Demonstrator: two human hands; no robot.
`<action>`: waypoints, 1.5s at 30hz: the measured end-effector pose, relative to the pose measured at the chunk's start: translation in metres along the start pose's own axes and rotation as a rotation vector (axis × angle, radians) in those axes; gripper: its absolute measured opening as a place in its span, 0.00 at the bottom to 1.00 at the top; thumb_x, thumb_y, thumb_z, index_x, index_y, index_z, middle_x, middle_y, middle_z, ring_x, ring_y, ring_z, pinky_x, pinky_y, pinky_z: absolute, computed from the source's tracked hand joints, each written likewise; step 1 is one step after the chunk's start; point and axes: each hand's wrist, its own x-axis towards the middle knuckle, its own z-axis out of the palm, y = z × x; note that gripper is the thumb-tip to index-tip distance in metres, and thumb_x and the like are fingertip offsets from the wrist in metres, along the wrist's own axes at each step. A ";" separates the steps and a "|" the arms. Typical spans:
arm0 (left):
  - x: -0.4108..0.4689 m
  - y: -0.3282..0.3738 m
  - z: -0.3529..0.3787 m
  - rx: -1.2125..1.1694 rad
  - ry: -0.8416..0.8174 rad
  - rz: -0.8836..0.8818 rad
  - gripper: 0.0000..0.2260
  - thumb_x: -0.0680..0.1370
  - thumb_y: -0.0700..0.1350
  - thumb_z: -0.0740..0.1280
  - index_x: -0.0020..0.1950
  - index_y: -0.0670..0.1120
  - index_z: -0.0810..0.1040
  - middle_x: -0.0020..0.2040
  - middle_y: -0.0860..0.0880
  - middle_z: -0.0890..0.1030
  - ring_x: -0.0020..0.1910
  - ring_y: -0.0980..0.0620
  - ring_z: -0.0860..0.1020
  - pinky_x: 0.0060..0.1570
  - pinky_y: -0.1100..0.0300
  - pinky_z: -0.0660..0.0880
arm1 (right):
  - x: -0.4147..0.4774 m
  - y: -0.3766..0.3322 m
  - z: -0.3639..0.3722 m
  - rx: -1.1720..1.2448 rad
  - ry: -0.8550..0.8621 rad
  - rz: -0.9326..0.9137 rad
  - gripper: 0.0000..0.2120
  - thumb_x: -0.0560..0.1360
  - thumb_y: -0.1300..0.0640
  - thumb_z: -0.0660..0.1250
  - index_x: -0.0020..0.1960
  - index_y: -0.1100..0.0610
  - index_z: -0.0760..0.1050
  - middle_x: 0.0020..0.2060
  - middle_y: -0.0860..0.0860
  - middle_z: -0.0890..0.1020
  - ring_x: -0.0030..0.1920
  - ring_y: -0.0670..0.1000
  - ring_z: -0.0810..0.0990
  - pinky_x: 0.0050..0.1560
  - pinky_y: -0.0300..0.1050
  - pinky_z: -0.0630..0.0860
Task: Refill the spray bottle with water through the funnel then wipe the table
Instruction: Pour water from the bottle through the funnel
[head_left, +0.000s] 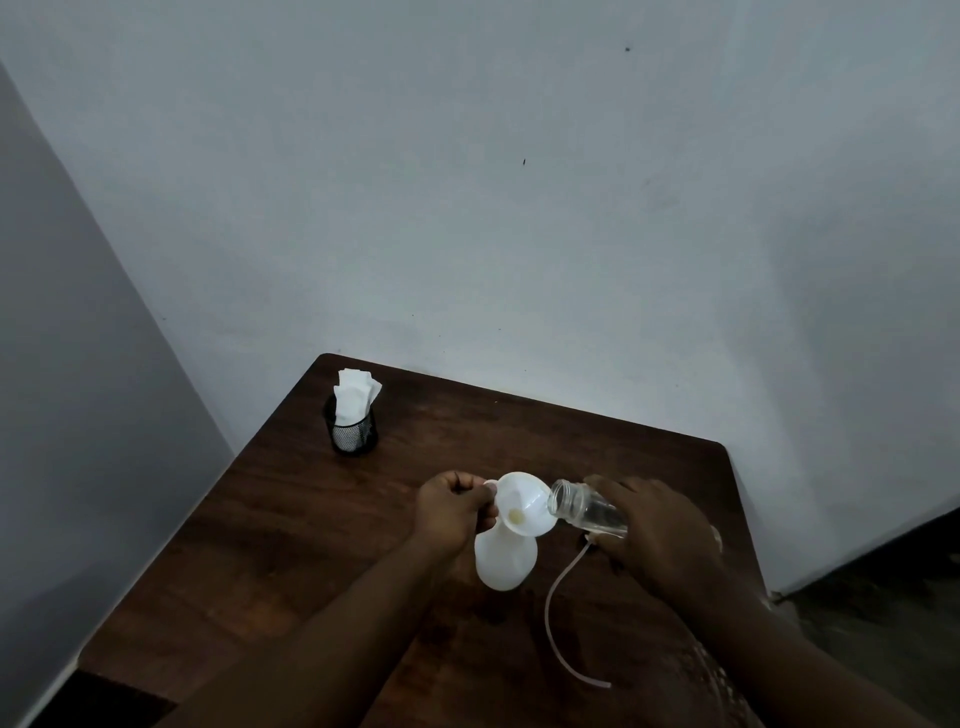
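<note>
spray bottle (506, 564) carries funnel (522, 501); left hand (452, 512) pinches its tab, right hand (660, 530) grips tilted clear jar (582, 506), seemingly pouring.

The place was a plain indoor room of modest finish. A dark wood-grain desk (311, 519) with rounded corners stood in a corner, its far edge against a pale painted wall (519, 208), with a second wall (78, 364) close on its left. The back wall carried a few small dark marks. A black mesh cup (355, 436) of folded white paper napkins (356, 387) stood near the desk's far left corner. Dark flooring (883, 623) showed at right. Whether home or small office could not be settled
</note>
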 end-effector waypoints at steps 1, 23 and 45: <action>0.000 0.000 0.000 -0.001 -0.002 -0.001 0.03 0.77 0.36 0.73 0.46 0.36 0.82 0.40 0.36 0.85 0.35 0.46 0.83 0.38 0.53 0.83 | 0.000 0.000 0.000 -0.004 -0.005 0.000 0.32 0.65 0.40 0.77 0.67 0.42 0.72 0.54 0.45 0.82 0.49 0.51 0.80 0.45 0.51 0.79; 0.006 -0.006 0.001 -0.003 -0.011 -0.002 0.04 0.77 0.36 0.73 0.45 0.36 0.82 0.38 0.37 0.85 0.34 0.46 0.83 0.38 0.53 0.81 | 0.001 -0.003 -0.006 -0.030 -0.026 0.016 0.32 0.64 0.40 0.77 0.67 0.42 0.72 0.53 0.45 0.82 0.49 0.52 0.80 0.45 0.50 0.79; 0.005 -0.006 0.000 -0.009 -0.022 -0.006 0.03 0.77 0.37 0.73 0.45 0.37 0.82 0.37 0.38 0.85 0.35 0.46 0.83 0.38 0.54 0.80 | 0.001 -0.001 -0.004 -0.049 -0.022 0.005 0.32 0.65 0.38 0.75 0.67 0.41 0.71 0.54 0.43 0.82 0.49 0.50 0.80 0.46 0.49 0.78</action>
